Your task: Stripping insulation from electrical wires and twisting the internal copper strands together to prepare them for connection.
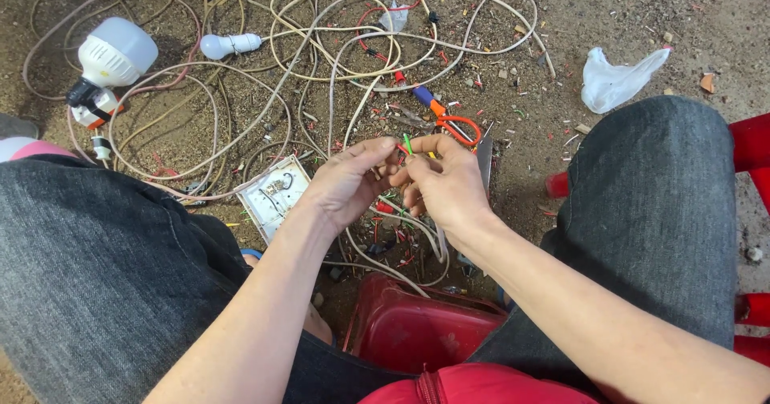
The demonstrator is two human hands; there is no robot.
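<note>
My left hand [349, 183] and my right hand [443, 181] meet in the middle of the view, fingertips together. Between them they pinch thin wire ends [407, 144], one green and one red, that stick up from a pale cable [401, 226] running down under my hands. A white square switch plate [273, 197] lies on the ground just left of my left wrist. Orange-handled scissors [451, 121] lie on the dirt just beyond my right hand.
Tangled pale cables [321, 51] cover the dirt floor ahead. A large white bulb in a holder [112, 55] and a small white bulb [224, 45] lie at the far left. A crumpled white bag [613, 79] sits at the right. A red plastic stool [413, 332] stands between my knees.
</note>
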